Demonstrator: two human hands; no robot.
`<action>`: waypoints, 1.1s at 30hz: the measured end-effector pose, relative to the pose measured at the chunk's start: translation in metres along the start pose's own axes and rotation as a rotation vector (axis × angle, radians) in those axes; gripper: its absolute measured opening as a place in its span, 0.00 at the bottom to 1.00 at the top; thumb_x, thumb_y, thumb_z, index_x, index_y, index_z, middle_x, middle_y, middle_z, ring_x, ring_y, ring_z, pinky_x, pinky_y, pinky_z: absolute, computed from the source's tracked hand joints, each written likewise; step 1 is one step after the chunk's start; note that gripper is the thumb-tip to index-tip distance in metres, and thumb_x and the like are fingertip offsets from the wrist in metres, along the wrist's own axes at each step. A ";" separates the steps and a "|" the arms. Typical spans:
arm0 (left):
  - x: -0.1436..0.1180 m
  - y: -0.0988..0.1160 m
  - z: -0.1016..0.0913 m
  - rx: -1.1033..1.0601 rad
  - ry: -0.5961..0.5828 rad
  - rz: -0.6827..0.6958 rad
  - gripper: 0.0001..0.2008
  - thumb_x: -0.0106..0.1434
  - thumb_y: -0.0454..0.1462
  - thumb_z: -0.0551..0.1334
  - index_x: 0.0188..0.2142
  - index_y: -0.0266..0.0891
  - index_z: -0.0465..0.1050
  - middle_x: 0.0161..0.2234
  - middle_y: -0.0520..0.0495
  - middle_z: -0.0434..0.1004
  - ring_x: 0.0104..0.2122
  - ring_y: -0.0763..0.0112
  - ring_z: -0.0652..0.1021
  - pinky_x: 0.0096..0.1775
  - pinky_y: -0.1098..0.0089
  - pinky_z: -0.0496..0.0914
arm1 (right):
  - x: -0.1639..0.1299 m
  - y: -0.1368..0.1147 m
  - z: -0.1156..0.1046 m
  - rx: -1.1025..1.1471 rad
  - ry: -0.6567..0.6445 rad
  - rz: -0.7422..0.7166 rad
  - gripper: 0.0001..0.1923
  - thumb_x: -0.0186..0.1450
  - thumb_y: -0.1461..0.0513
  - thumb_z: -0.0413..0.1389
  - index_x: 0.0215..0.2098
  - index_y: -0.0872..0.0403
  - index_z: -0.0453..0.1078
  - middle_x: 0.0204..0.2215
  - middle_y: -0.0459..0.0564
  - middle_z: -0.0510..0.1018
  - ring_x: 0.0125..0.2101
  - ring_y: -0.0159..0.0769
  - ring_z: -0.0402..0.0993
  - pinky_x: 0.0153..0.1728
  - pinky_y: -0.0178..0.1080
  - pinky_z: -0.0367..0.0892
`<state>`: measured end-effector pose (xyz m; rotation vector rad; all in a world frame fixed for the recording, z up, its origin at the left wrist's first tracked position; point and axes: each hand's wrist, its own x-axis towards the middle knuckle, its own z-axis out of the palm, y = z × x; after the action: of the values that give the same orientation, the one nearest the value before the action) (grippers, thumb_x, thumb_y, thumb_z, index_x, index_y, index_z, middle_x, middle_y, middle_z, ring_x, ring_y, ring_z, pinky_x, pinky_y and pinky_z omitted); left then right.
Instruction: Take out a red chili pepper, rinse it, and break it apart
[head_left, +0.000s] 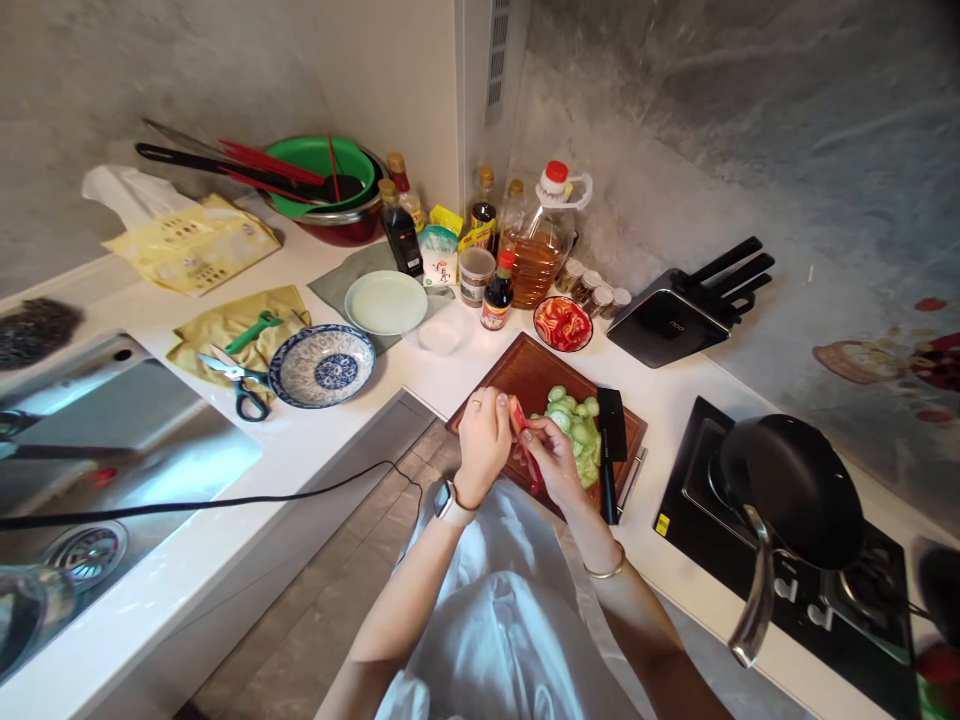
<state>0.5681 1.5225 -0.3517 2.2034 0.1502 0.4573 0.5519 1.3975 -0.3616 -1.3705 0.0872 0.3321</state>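
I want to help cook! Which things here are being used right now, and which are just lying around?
In use:
left hand and right hand, both holding the red pepper
cutting board
sliced green vegetable
knife
bowl of red pieces

Lying about:
scissors
blue patterned plate
oil bottle
knife block
black pan

A white L-shaped countertop [225, 540] wraps a kitchen corner, running along the far wall and down the right side. The walls [187, 70] are grey with a mottled, plaster-like finish; on the right the wall [712, 130] looks like veined grey stone. A pale vertical column with a vent grille [496, 60] stands in the far corner. A steel sink [112, 450] is sunk into the counter at left, a black gas hob [810, 560] at right. The floor [315, 620] is grey-brown tile. The light is soft and even.
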 end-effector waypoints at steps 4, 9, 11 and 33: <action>-0.002 -0.003 -0.002 0.034 0.020 -0.039 0.14 0.72 0.38 0.43 0.30 0.41 0.60 0.28 0.48 0.67 0.28 0.67 0.68 0.33 0.67 0.59 | 0.002 0.002 0.002 -0.031 0.009 -0.033 0.10 0.61 0.55 0.60 0.38 0.50 0.70 0.30 0.44 0.77 0.27 0.31 0.72 0.30 0.35 0.71; -0.002 -0.005 -0.001 0.014 0.013 -0.069 0.13 0.71 0.37 0.43 0.30 0.42 0.59 0.26 0.49 0.64 0.26 0.67 0.66 0.31 0.67 0.58 | 0.005 0.000 0.001 -0.113 0.031 -0.091 0.10 0.60 0.54 0.61 0.37 0.50 0.71 0.33 0.46 0.77 0.30 0.33 0.73 0.33 0.37 0.72; -0.001 -0.003 -0.002 -0.037 -0.001 -0.077 0.13 0.71 0.37 0.44 0.30 0.42 0.57 0.25 0.51 0.63 0.25 0.68 0.65 0.31 0.67 0.58 | 0.005 -0.001 -0.001 -0.139 0.034 -0.108 0.11 0.60 0.54 0.61 0.37 0.50 0.72 0.33 0.46 0.77 0.30 0.33 0.73 0.33 0.37 0.72; -0.017 0.012 0.023 -0.980 -0.243 -0.581 0.21 0.64 0.53 0.52 0.25 0.40 0.60 0.20 0.55 0.61 0.19 0.76 0.64 0.24 0.73 0.63 | 0.011 -0.001 -0.007 0.189 -0.063 0.153 0.25 0.58 0.39 0.54 0.23 0.51 0.63 0.15 0.41 0.64 0.12 0.25 0.53 0.12 0.33 0.52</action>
<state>0.5608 1.4937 -0.3600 1.1555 0.3368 -0.0805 0.5632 1.3929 -0.3651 -1.1677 0.1672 0.4829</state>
